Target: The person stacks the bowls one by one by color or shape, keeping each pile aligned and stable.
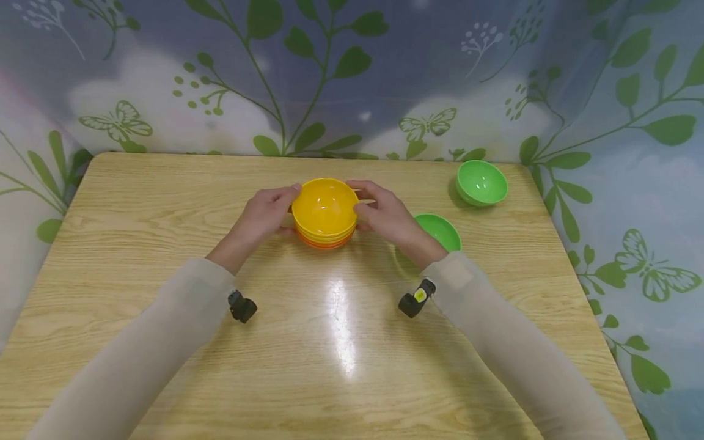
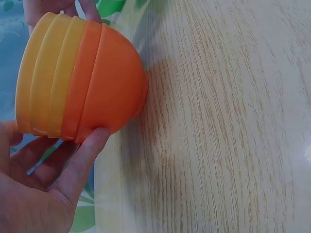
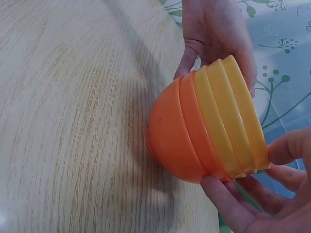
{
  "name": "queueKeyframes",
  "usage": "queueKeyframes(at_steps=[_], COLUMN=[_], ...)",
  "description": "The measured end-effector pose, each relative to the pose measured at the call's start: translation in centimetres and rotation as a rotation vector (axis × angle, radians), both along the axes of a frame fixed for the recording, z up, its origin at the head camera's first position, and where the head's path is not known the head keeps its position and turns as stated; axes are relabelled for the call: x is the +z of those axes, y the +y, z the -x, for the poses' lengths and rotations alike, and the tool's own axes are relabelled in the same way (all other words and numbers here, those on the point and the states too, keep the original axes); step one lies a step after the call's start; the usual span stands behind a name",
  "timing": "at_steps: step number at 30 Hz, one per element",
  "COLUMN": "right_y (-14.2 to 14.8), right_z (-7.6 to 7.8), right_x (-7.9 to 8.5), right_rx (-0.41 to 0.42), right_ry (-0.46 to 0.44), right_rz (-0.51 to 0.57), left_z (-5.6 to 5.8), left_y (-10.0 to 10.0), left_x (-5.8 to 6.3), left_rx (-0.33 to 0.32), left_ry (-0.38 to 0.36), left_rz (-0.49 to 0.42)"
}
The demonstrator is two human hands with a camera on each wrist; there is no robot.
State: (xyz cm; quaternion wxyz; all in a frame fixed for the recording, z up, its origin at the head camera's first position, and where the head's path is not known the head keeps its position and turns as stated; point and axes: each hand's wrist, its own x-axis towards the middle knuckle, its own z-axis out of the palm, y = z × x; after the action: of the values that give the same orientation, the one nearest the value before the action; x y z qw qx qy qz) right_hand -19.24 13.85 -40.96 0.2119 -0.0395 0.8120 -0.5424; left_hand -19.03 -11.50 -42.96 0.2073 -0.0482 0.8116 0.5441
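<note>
Between both hands is a nested stack of bowls, three yellow bowls (image 1: 326, 208) above two orange bowls (image 2: 114, 77). My left hand (image 1: 266, 211) holds the stack's left side, its thumb near the top rim and its other fingers lower down against the side. On the opposite side my right hand (image 1: 387, 214) grips the stack, with fingertips touching the yellow and orange walls in the right wrist view. The stack's base is close to the tabletop; whether it touches is unclear. A green bowl (image 1: 440, 231) is partly hidden behind my right wrist.
A second green bowl (image 1: 482, 183) stands upright near the far right corner of the wooden table (image 1: 165, 195). Behind the table's far edge hangs a leaf-patterned curtain (image 1: 352, 79), which continues along the right side.
</note>
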Motion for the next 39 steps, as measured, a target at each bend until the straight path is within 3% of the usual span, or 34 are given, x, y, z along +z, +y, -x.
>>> queueKeyframes(at_steps=[10, 20, 39], right_y=[0.05, -0.12, 0.19], right_z=[-0.03, -0.14, -0.14], right_x=[-0.15, 0.07, 0.06], right_rx=[0.000, -0.021, -0.045], right_ry=[0.001, -0.015, -0.026], right_rz=[0.016, -0.038, 0.018], left_z=[-0.02, -0.23, 0.08], left_y=[0.09, 0.02, 0.03], left_x=[0.06, 0.13, -0.12], left_rx=[0.005, 0.006, 0.006], left_ry=[0.003, 0.051, 0.027], left_rz=[-0.002, 0.046, 0.023])
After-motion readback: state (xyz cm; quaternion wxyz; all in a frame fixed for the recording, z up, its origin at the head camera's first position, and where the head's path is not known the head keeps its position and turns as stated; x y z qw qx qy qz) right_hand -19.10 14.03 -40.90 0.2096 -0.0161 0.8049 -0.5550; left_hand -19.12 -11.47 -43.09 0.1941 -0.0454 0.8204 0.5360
